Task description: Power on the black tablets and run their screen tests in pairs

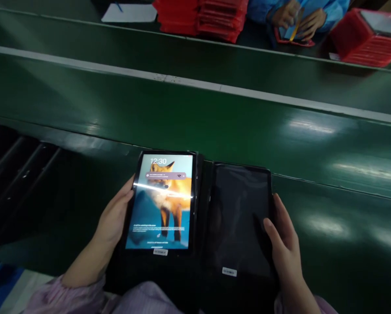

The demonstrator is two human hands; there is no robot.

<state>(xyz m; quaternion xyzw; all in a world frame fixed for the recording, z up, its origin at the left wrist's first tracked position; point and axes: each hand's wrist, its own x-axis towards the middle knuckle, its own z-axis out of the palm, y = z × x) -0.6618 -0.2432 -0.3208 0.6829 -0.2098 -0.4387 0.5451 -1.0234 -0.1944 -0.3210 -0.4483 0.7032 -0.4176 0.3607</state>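
Hands hold two tablets side by side at the near edge of a green belt (215, 117). The left hand (113, 218) grips the left edge of the lit tablet (162, 205). Its thumb presses on the front rim, and the other fingers curl under, out of sight. The fox picture and the clock start just right of that thumb. The right hand (285, 244) grips the dark tablet (239, 218) by its right edge. Its thumb lies flat on the black glass and its fingers wrap the side. The black screen spreads left from those fingers until it almost meets the lit one, with a black strip between them.

I think the step in hand is a look at both screens, one on and one off. A next move on the dark tablet would call for one free finger to press it, with the rest holding it steady.

Now the count. There are two tablets. There are two white labels: a sticker (160, 251) below the fox and a second sticker (229, 272) below the black glass, both back toward the wrists. Far past the fingertips, across the belt, another person's hands (296, 19) in blue sleeves work on one red case (293, 40). A red pile (202, 17) sits to one side of them and a second red pile (365, 37) to the other. One white sheet (130, 13) lies near the first pile.
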